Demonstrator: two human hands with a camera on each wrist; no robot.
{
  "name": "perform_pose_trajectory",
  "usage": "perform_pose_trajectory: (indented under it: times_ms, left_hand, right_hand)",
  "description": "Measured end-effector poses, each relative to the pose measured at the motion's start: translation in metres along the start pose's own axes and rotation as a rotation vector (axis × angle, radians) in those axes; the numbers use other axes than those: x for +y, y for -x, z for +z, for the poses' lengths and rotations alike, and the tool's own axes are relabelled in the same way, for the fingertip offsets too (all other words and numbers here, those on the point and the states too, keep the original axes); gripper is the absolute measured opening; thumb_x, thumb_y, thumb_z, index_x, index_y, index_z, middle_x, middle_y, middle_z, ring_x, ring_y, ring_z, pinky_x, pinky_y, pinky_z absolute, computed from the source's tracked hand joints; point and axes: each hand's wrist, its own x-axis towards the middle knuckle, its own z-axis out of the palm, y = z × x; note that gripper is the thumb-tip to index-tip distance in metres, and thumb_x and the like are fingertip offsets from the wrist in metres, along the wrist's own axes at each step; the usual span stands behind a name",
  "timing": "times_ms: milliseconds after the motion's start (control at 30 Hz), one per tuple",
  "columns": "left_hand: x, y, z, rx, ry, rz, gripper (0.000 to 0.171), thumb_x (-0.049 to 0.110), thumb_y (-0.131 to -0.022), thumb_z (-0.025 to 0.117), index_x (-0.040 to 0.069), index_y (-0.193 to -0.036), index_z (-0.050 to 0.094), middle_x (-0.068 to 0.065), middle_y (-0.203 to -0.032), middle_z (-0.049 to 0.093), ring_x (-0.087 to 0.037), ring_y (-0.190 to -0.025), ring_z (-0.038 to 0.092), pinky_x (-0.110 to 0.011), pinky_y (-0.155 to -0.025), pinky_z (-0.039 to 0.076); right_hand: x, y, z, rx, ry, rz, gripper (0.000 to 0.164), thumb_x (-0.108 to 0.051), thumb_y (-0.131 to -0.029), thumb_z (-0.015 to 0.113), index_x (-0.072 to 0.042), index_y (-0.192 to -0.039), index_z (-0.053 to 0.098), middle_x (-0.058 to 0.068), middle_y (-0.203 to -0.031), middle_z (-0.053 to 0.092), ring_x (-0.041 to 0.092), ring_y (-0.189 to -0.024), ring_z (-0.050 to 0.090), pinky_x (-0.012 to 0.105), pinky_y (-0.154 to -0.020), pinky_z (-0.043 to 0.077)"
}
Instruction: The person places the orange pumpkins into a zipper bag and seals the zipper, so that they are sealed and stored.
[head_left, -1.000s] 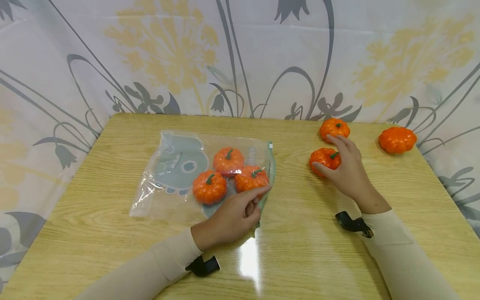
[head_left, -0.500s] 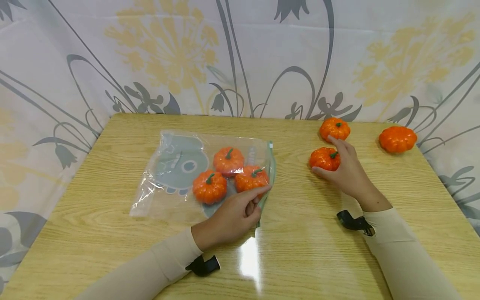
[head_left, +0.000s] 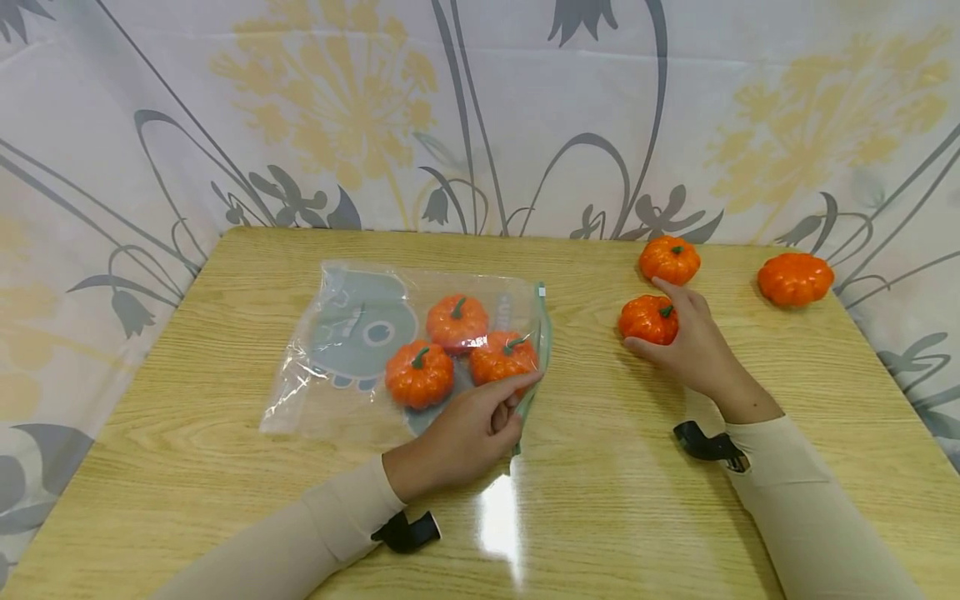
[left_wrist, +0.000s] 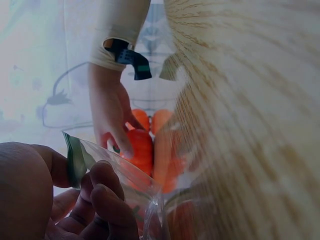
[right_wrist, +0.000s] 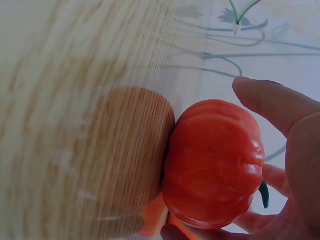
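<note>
A clear zip bag (head_left: 360, 408) with a green slider edge and a printed blue-grey creature lies flat on the table. Three small orange pumpkins (head_left: 418, 375) with green stems are inside it. My left hand (head_left: 465, 433) pinches the bag's green-edged mouth between thumb and fingers, seen closely in the left wrist view. To the right, my right hand (head_left: 701, 346) spreads around another pumpkin (head_left: 647, 319) standing on the table. In the right wrist view the thumb (right_wrist: 270, 102) is apart from that pumpkin, while other fingers reach along its far side.
Just behind the right hand's pumpkin sits another pumpkin (head_left: 670, 259). One more pumpkin (head_left: 795, 279), its stem not showing, lies at the table's back right corner. A flower-patterned curtain (head_left: 480, 117) hangs along the table's back edge.
My right hand's index finger has drawn back slightly toward me, and its thumb has shifted a little lower beside the pumpkin. The left hand and the bag stay where they were.
</note>
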Motion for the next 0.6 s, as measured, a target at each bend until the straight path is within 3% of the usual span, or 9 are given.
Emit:
perform_pose_trajectory:
  times_ms: [600]
  left_hand:
    - [-0.0014, -0.0006, 0.0007, 0.003, -0.004, 0.006, 0.053, 0.007, -0.095, 0.052, 0.013, -0.147, 0.050, 0.005, -0.077, 0.048, -0.002, -0.062, 0.042, -0.016, -0.056, 0.039]
  right_hand:
    - [0.0031, -0.0017, 0.0011, 0.019, 0.014, -0.031, 0.086, -0.021, -0.087, 0.077, 0.004, -0.153, 0.027, 0.037, -0.147, 0.032, 0.054, -0.134, 0.033, 0.070, -0.108, 0.030]
